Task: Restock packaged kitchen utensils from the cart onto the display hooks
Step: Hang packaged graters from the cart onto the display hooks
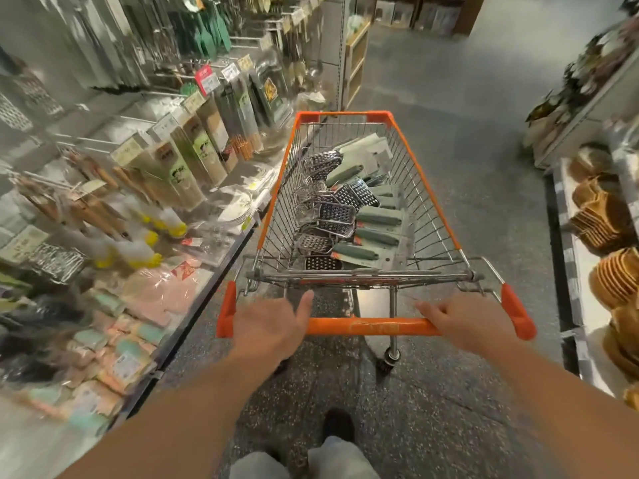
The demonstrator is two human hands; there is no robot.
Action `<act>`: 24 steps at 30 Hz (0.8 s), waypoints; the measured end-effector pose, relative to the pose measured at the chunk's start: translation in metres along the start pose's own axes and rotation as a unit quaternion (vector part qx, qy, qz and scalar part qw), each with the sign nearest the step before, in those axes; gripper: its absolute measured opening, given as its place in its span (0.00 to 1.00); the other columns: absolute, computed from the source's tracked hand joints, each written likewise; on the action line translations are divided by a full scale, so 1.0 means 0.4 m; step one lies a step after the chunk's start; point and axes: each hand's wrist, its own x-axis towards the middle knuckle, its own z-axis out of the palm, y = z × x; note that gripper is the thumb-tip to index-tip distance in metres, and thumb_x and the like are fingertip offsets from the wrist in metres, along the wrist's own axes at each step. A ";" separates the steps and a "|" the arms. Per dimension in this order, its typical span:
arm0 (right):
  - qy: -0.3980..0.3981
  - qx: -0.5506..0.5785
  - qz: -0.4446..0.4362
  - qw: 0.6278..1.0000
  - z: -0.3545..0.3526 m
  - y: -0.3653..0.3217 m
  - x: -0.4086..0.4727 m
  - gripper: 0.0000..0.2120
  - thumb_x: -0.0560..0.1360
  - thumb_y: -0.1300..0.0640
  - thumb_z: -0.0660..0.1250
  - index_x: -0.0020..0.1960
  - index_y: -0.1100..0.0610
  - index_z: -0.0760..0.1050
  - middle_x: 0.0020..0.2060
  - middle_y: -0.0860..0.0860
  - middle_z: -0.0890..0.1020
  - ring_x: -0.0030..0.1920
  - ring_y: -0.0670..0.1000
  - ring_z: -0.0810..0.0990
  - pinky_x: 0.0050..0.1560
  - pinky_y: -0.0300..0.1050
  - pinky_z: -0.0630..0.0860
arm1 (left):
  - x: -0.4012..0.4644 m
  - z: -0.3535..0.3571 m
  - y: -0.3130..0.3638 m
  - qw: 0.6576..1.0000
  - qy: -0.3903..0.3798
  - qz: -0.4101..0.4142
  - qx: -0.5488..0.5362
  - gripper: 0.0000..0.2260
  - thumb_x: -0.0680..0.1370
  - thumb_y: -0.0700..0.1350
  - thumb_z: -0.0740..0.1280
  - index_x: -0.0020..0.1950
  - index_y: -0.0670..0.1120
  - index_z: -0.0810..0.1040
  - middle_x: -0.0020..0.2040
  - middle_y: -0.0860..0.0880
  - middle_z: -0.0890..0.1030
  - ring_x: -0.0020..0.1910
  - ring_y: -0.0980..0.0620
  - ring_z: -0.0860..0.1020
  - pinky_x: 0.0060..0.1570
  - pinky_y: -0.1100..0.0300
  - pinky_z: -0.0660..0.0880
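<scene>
An orange-trimmed wire shopping cart (428, 188) stands in the aisle straight ahead of me. Several packaged metal graters with grey-green handles (345, 216) lie in its basket. My left hand (273, 326) lies over the left part of the orange cart handle (366, 326), thumb stretched forward and fingers wrapped out of sight. My right hand (463, 323) grips the same bar toward its right end, fingers curled over it. Display hooks (173, 76) with hanging packaged utensils line the wall to my left, blurred by motion.
Low shelves on the left hold packets of sponges and cloths (114, 344) and yellow-capped bottles (152, 236). On the right, a shelf unit (567, 271) carries stacked wooden bowls (608, 223). Speckled grey floor (466, 98) runs ahead past the cart. My shoes show below.
</scene>
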 end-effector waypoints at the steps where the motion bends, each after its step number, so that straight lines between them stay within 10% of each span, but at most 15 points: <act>1: 0.002 0.000 0.000 1.000 -0.006 0.015 0.013 0.35 0.78 0.27 0.43 0.32 0.51 0.72 0.29 0.48 0.79 0.32 0.46 0.80 0.43 0.47 0.79 | 0.005 -0.007 0.016 1.000 -0.004 -0.002 -0.003 0.39 0.80 0.69 0.36 0.37 0.49 0.79 0.34 0.50 0.79 0.33 0.53 0.79 0.45 0.54 0.80; 10: -0.014 0.074 0.045 0.996 -0.045 0.092 0.068 0.40 0.66 0.16 0.45 0.38 0.48 0.78 0.32 0.46 0.81 0.36 0.45 0.81 0.50 0.50 0.80 | 0.055 -0.022 0.095 0.995 -0.098 -0.004 0.010 0.40 0.81 0.70 0.39 0.36 0.46 0.80 0.34 0.50 0.80 0.35 0.50 0.80 0.54 0.50 0.78; 15: 0.044 0.184 0.097 0.977 -0.064 -0.006 0.094 0.31 0.73 0.24 0.58 0.35 0.52 0.73 0.31 0.48 0.78 0.36 0.49 0.78 0.37 0.45 0.69 | 0.087 -0.060 0.085 0.983 -0.167 0.012 -0.080 0.41 0.80 0.71 0.37 0.38 0.46 0.79 0.39 0.48 0.83 0.41 0.50 0.81 0.51 0.52 0.74; 20: 0.082 0.241 0.026 0.967 -0.076 -0.188 0.149 0.28 0.75 0.27 0.60 0.38 0.52 0.73 0.32 0.49 0.77 0.35 0.49 0.76 0.35 0.45 0.67 | 0.143 -0.097 0.018 0.932 -0.254 0.032 -0.257 0.40 0.79 0.75 0.44 0.68 0.48 0.79 0.67 0.44 0.80 0.64 0.44 0.78 0.72 0.44 0.70; 24: 0.121 0.233 0.064 0.963 -0.101 -0.309 0.208 0.28 0.76 0.26 0.56 0.43 0.50 0.75 0.35 0.45 0.78 0.37 0.48 0.77 0.35 0.44 0.70 | 0.222 -0.116 -0.049 0.904 -0.167 0.045 -0.391 0.26 0.82 0.68 0.55 0.53 0.48 0.82 0.51 0.43 0.85 0.53 0.43 0.84 0.58 0.42 0.81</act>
